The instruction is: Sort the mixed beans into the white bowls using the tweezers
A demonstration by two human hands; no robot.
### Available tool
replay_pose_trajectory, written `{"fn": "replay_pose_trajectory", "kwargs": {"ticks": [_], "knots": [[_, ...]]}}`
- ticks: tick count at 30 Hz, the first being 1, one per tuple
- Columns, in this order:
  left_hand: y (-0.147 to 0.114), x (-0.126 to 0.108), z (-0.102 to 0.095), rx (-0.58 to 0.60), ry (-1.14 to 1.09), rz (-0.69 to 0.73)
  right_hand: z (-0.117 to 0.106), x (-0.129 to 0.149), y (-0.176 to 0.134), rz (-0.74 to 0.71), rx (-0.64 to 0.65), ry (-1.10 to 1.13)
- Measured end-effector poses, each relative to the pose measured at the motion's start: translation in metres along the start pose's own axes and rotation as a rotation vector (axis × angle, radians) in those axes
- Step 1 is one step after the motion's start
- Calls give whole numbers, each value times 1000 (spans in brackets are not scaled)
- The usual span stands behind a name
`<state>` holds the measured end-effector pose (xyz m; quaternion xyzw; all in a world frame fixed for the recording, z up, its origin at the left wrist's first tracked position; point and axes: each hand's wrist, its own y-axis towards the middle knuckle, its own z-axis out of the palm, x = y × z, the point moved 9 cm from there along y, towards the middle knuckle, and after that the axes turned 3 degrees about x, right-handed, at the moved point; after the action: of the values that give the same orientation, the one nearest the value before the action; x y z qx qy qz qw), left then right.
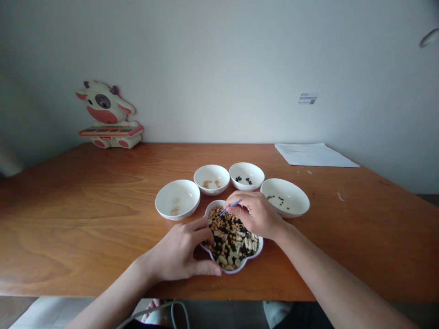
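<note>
A scalloped white dish [260,248] with a pale purple edge holds a mix of peanuts, yellow beans and dark beans. My left hand [183,249] grips its left side, fingers over the rim and thumb along the outside near the front. Pinched in my right hand [259,212] are thin blue-purple tweezers [233,204], their tips down at the yellow beans on the far side of the dish. Whether the tips hold a bean cannot be made out.
Several white bowls arc behind the dish: one with peanuts [177,199], one with yellow beans [211,179], one with black beans [247,176], one with small dark beans [285,197]. A cow toy keyboard [109,116] and papers [315,154] sit farther back.
</note>
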<state>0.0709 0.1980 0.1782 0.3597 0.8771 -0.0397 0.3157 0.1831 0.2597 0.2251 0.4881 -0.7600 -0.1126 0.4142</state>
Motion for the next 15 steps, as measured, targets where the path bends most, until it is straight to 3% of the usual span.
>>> {"fn": "replay_pose_trajectory", "kwargs": {"ticks": [15], "knots": [[0,1,0,7,0,-9,-8,1,-2,-38,-74,13]]}}
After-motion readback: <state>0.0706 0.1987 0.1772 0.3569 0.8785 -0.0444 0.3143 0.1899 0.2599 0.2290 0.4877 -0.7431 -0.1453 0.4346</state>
